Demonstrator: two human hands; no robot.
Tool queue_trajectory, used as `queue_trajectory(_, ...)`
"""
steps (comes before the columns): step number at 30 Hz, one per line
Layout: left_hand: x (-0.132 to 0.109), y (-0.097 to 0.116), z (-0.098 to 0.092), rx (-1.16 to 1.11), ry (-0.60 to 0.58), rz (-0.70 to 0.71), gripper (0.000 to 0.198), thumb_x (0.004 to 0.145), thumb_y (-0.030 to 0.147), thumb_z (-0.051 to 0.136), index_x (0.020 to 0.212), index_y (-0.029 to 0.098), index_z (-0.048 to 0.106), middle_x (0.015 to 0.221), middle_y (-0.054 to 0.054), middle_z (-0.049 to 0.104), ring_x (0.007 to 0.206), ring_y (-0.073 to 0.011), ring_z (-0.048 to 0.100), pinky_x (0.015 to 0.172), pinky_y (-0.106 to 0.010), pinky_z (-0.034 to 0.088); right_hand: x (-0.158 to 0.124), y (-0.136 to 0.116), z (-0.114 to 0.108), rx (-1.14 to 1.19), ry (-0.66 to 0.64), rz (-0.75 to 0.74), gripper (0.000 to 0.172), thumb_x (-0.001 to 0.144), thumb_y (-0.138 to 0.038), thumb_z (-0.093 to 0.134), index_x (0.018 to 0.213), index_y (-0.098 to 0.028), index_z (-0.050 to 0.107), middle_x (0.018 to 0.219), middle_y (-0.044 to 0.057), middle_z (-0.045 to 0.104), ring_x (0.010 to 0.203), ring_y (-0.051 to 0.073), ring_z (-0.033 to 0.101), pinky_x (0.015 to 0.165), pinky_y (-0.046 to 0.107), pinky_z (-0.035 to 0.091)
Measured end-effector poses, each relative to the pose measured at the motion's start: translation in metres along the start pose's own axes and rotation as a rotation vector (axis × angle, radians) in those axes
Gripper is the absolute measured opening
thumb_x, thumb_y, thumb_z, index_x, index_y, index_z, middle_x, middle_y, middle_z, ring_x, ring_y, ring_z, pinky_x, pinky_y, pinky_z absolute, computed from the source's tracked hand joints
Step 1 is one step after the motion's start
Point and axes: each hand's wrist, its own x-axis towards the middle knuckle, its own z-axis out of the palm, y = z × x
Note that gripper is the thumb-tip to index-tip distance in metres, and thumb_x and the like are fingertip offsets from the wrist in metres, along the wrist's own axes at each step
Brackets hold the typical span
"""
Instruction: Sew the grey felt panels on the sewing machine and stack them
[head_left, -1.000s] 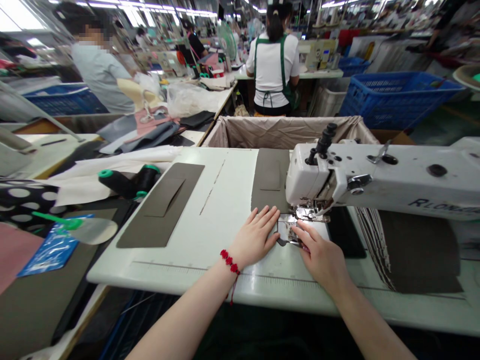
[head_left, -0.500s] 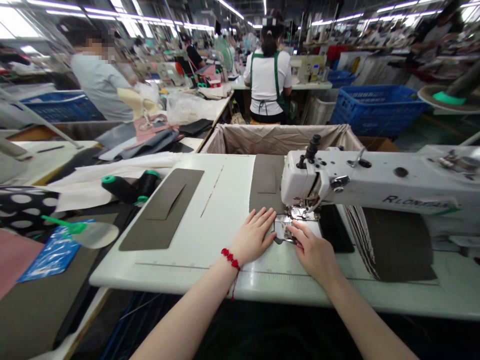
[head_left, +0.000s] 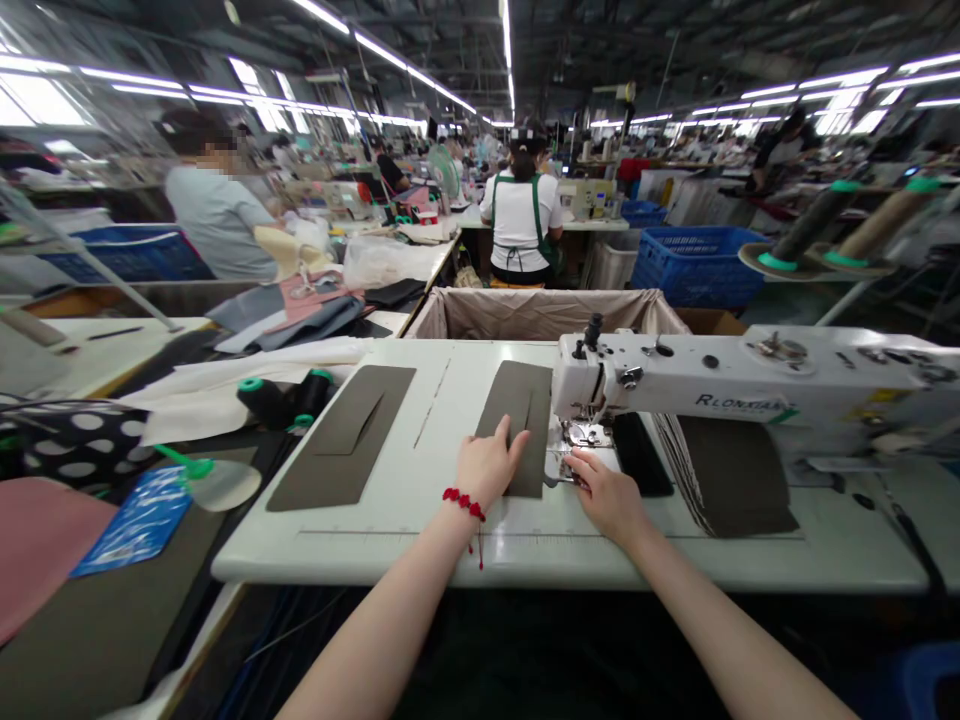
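My left hand, wearing a red bracelet, lies on the left edge of a grey-brown fabric panel with a slit patch on it. Its index finger is stretched out and the thumb stands apart. This panel is flat on the table, left of the needle area of the white sewing machine. My right hand rests at the metal needle plate, fingertips together and bent down; what is under them is too small to make out. A similar panel lies further left.
Right of the needle plate, a stack of grey-brown pieces sits under the machine arm. Behind the table stands a cloth-lined bin. Black thread cones lie at left. A co-worker sits ahead, another person at left.
The panel near the machine has come towards me, out from behind the needle area. My left hand has shifted from beside the plate onto it. My right hand stays at the plate; the view tilts up.
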Motion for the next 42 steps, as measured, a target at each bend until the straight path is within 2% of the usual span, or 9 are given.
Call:
queue_trajectory(6, -0.065, -0.029, -0.014, 0.044, -0.008, -0.042, 0.041, 0.095, 0.026, 0.041, 0.135, 0.021, 0.049, 0.133, -0.016, 0.055, 0.123, -0.0312, 0.050, 0.099, -0.053, 0.039, 0.000, 0.003, -0.001, 0.093, 0.027, 0.012, 0.046, 0.085, -0.015, 0.048, 0.126, -0.032, 0.058, 0.135, 0.000, 0.057, 0.102, 0.018, 0.064, 0.083, 0.031, 0.051)
queue_trajectory(12, -0.140, -0.041, -0.033, -0.074, -0.238, 0.074, 0.061, 0.088, 0.005, 0.031, 0.143, 0.030, 0.038, 0.154, 0.000, 0.032, 0.143, -0.0218, 0.023, 0.115, -0.050, 0.021, -0.015, 0.016, -0.024, 0.237, 0.123, 0.134, 0.033, 0.090, -0.028, 0.047, 0.121, -0.025, 0.059, 0.120, 0.005, 0.064, 0.097, 0.020, 0.064, 0.082, 0.031, 0.051)
queue_trajectory(15, -0.135, -0.035, -0.034, -0.115, -0.247, 0.182, 0.056, 0.090, 0.008, 0.032, 0.141, 0.030, 0.040, 0.154, 0.002, 0.031, 0.145, -0.0197, 0.020, 0.118, -0.048, 0.015, -0.043, 0.015, -0.044, 0.285, 0.144, 0.182, 0.027, 0.094, -0.036, 0.043, 0.110, -0.024, 0.060, 0.102, 0.004, 0.069, 0.086, 0.019, 0.065, 0.076, 0.029, 0.050)
queue_trajectory(20, -0.087, -0.024, -0.033, -0.182, -0.282, 0.324, 0.039, 0.097, 0.021, 0.034, 0.132, 0.029, 0.049, 0.147, 0.000, 0.042, 0.140, -0.0204, 0.030, 0.117, -0.047, 0.018, -0.110, 0.008, -0.055, 0.428, 0.101, 0.332, 0.024, 0.095, -0.044, 0.041, 0.086, -0.025, 0.052, 0.068, -0.002, 0.060, 0.063, 0.017, 0.061, 0.064, 0.028, 0.046)
queue_trajectory(26, -0.086, 0.043, -0.031, -0.293, -0.211, 0.335, 0.028, 0.092, 0.040, 0.054, 0.115, 0.024, 0.059, 0.125, -0.006, 0.056, 0.121, -0.0253, 0.047, 0.104, -0.044, 0.037, -0.174, 0.004, -0.023, 0.487, -0.008, 0.490, 0.022, 0.096, -0.043, 0.035, 0.102, -0.026, 0.048, 0.085, 0.002, 0.064, 0.078, 0.021, 0.065, 0.066, 0.030, 0.045)
queue_trajectory(29, -0.105, 0.090, -0.016, -0.334, -0.199, 0.342, 0.045, 0.084, 0.041, 0.066, 0.123, 0.023, 0.053, 0.118, -0.008, 0.056, 0.109, -0.0259, 0.050, 0.092, -0.042, 0.044, -0.180, -0.003, -0.014, 0.468, -0.115, 0.516, 0.020, 0.094, -0.044, 0.041, 0.097, -0.026, 0.050, 0.081, 0.000, 0.064, 0.073, 0.020, 0.064, 0.062, 0.029, 0.042)
queue_trajectory(32, -0.115, 0.116, -0.001, -0.330, -0.200, 0.338, 0.015, 0.092, 0.028, 0.056, 0.105, 0.022, 0.059, 0.103, -0.006, 0.058, 0.096, -0.0225, 0.053, 0.083, -0.038, 0.045, -0.174, -0.010, -0.014, 0.437, -0.173, 0.504, 0.020, 0.093, -0.044, 0.043, 0.090, -0.026, 0.050, 0.073, -0.002, 0.063, 0.066, 0.019, 0.062, 0.057, 0.027, 0.037)
queue_trajectory(35, -0.116, 0.121, 0.004, -0.353, -0.205, 0.299, 0.015, 0.097, 0.023, 0.046, 0.088, 0.021, 0.058, 0.091, -0.004, 0.057, 0.088, -0.0200, 0.052, 0.079, -0.035, 0.044, -0.165, -0.014, -0.015, 0.416, -0.170, 0.463, 0.022, 0.095, -0.043, 0.040, 0.087, -0.025, 0.049, 0.071, -0.001, 0.063, 0.065, 0.019, 0.062, 0.056, 0.026, 0.034)
queue_trajectory(42, -0.116, 0.121, -0.004, -0.511, -0.216, 0.190, 0.012, 0.095, 0.023, 0.051, 0.084, 0.021, 0.056, 0.089, -0.003, 0.058, 0.087, -0.0194, 0.052, 0.078, -0.034, 0.042, -0.157, -0.015, -0.012, 0.398, -0.181, 0.405, 0.023, 0.097, -0.041, 0.037, 0.088, -0.024, 0.050, 0.073, 0.000, 0.065, 0.067, 0.019, 0.064, 0.057, 0.026, 0.034)
